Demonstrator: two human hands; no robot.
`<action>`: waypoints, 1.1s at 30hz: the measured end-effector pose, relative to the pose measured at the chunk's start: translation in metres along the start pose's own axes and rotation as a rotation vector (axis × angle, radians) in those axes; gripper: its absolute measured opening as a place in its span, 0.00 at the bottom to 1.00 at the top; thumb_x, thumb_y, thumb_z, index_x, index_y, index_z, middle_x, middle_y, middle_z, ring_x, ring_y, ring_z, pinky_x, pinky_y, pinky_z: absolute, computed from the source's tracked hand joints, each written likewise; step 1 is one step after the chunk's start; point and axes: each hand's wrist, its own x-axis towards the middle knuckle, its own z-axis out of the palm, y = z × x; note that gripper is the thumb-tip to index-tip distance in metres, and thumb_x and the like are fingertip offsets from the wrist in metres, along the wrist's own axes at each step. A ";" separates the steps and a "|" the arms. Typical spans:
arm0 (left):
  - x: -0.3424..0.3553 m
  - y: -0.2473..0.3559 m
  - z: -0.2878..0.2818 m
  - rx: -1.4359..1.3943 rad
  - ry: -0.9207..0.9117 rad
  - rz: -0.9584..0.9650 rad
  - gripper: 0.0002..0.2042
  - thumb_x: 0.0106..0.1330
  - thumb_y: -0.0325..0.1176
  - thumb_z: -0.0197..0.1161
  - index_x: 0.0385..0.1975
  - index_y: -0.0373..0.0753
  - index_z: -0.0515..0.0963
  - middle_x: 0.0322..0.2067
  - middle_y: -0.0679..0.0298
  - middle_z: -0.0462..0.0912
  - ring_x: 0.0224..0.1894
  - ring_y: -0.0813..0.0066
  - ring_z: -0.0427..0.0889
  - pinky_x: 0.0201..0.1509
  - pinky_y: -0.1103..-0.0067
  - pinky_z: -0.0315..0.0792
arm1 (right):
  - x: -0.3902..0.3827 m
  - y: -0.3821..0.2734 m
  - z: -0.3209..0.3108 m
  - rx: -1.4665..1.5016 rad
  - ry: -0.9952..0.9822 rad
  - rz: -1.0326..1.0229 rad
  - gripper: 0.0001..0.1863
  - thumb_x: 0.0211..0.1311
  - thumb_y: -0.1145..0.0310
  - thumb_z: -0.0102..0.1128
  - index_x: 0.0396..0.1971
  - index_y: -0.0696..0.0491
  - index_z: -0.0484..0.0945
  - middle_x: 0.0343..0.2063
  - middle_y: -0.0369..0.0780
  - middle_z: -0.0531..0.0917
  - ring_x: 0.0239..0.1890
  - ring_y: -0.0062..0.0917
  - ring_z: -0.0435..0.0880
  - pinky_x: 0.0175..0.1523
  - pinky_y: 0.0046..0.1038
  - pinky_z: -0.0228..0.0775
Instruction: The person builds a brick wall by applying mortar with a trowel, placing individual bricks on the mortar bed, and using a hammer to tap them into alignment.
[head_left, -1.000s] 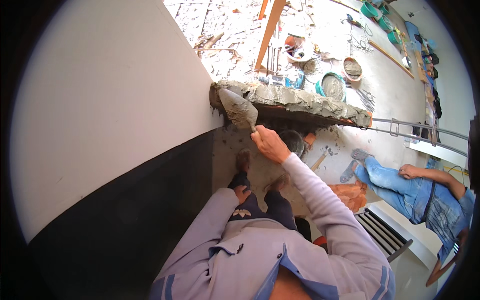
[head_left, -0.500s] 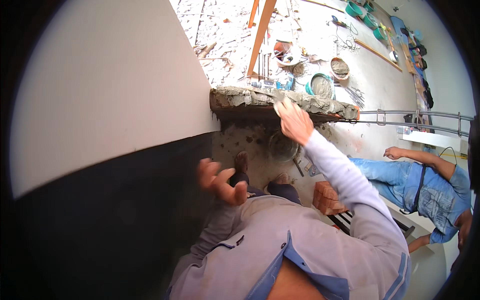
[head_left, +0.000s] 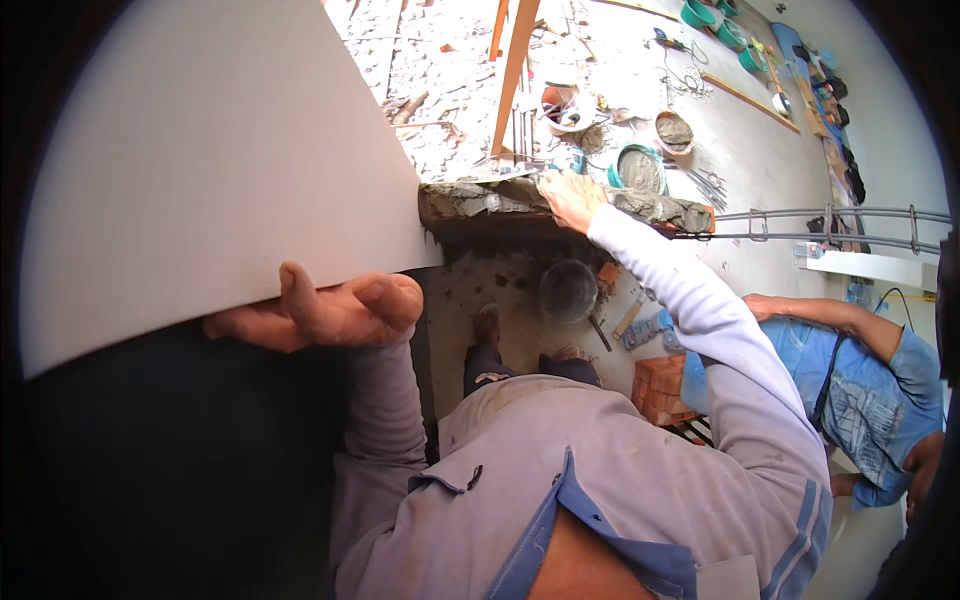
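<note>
Two hands show, left hand [head_left: 318,312] spread, right hand [head_left: 572,200] gripping a trowel [head_left: 512,173]; the mortar [head_left: 460,200] looks grey, lumpy, ragged.

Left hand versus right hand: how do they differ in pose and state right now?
The left hand is loosely open and empty, while the right hand is closed on a trowel. The left hand appears against the pale panel's lower edge; the right hand is at the mortar-topped ledge. Both are bare.

The floor [head_left: 765,185] holds buckets [head_left: 613,173] — and a plank [head_left: 750,102].
</note>
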 end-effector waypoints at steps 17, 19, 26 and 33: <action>0.000 0.005 0.007 0.052 -0.018 -0.034 0.23 0.66 0.38 0.41 0.52 0.23 0.66 0.69 0.44 0.37 0.72 0.52 0.37 0.71 0.55 0.42 | -0.060 -0.097 0.064 0.423 -0.147 0.264 0.15 0.61 0.56 0.54 0.37 0.52 0.71 0.34 0.48 0.78 0.36 0.47 0.81 0.42 0.45 0.73; 0.000 0.003 0.003 0.021 -0.010 -0.014 0.23 0.66 0.38 0.41 0.52 0.23 0.66 0.69 0.44 0.37 0.72 0.52 0.37 0.71 0.55 0.43 | -0.065 -0.075 0.057 0.347 -0.121 0.270 0.13 0.60 0.58 0.54 0.37 0.52 0.72 0.34 0.46 0.78 0.35 0.44 0.82 0.40 0.44 0.74; 0.003 -0.003 0.007 0.014 0.010 0.050 0.23 0.65 0.37 0.41 0.52 0.23 0.66 0.68 0.43 0.39 0.71 0.51 0.40 0.69 0.54 0.48 | -0.120 -0.021 0.008 0.430 0.011 0.285 0.12 0.60 0.61 0.53 0.37 0.54 0.72 0.33 0.46 0.79 0.37 0.43 0.80 0.42 0.43 0.73; 0.002 0.000 0.001 0.158 -0.014 0.029 0.21 0.66 0.38 0.42 0.48 0.24 0.70 0.67 0.40 0.39 0.71 0.49 0.43 0.67 0.53 0.52 | -0.043 -0.091 0.027 0.592 -0.141 0.403 0.15 0.63 0.61 0.48 0.38 0.59 0.71 0.37 0.55 0.79 0.41 0.51 0.79 0.47 0.46 0.71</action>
